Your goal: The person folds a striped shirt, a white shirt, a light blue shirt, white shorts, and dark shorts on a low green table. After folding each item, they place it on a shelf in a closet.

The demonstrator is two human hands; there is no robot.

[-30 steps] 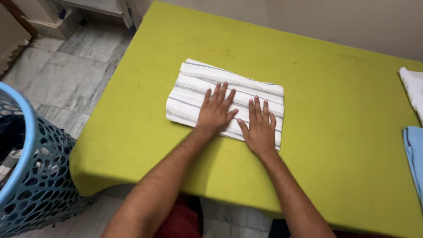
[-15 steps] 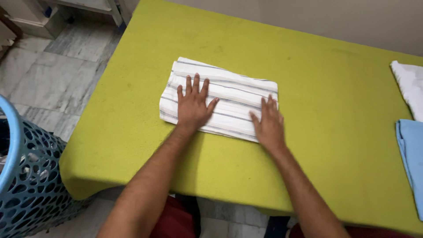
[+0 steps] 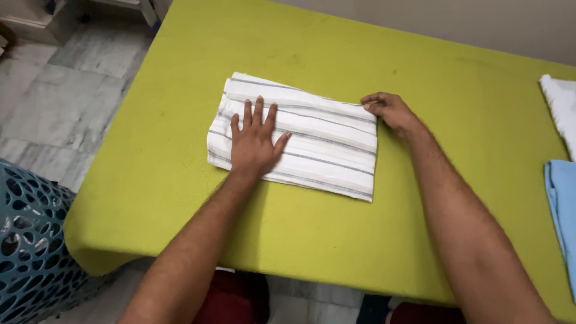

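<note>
A folded white cloth with grey and beige stripes lies on the lime-green table. My left hand rests flat on the cloth's left half, fingers spread and palm down. My right hand is at the cloth's far right corner, with fingers curled and pinching that corner's edge. Both forearms reach in from the near edge of the table.
A blue perforated plastic basket stands on the marble floor at the lower left. A white cloth and a light blue cloth lie at the table's right edge. A plain wall runs behind the table.
My right hand slid from the cloth's near right part up to its far right corner and closed on it. My left hand shifted left across the cloth.
</note>
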